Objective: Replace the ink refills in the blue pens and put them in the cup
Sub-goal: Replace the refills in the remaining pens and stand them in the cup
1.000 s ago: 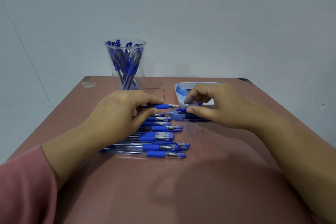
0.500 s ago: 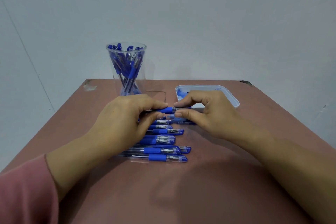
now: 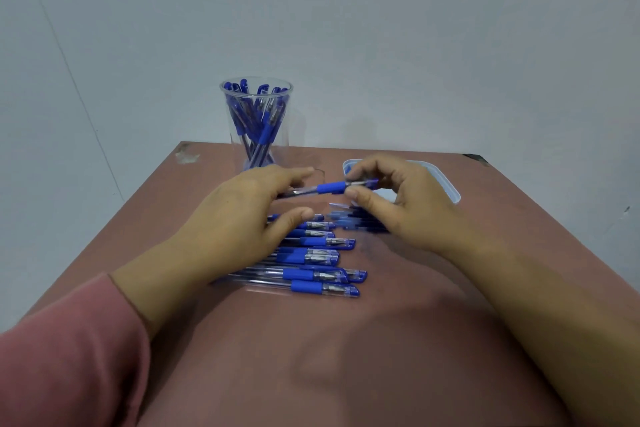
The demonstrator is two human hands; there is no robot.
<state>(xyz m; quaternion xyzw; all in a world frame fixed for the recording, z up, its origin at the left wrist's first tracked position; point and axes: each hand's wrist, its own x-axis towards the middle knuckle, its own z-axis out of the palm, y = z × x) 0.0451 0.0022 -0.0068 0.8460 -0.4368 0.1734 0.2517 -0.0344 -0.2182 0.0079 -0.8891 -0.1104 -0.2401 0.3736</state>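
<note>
Tabletop (image 3: 381, 340): reddish-brown, carrying everything below, set against a pale wall.
Sleeve (image 3: 69, 350): pink, on the left forearm, ending short of the wrist.
Left hand (image 3: 239, 218): raised over the row, fingers curved round the clear back end of the held pen; forefinger lies above the barrel, thumb sits lower and apart from it, and the contact itself is hidden behind the hand.
Right hand (image 3: 408, 204): in front of the tray, forefinger and thumb pinching the tip end of the same pen, other fingers curled.
Cup (image 3: 256, 121): clear, upright at the far left of the tabletop, packed with blue pens standing on end.
Tray (image 3: 450, 189): shallow, white, far right, mostly hidden by the right hand.
Row of pens (image 3: 311, 253): capped blue pens lying side by side, below the left hand.
Loose refills (image 3: 349, 218): small blurred heap between the hands.
Held pen (image 3: 329, 188): level, in the air, spanning both hands.
</note>
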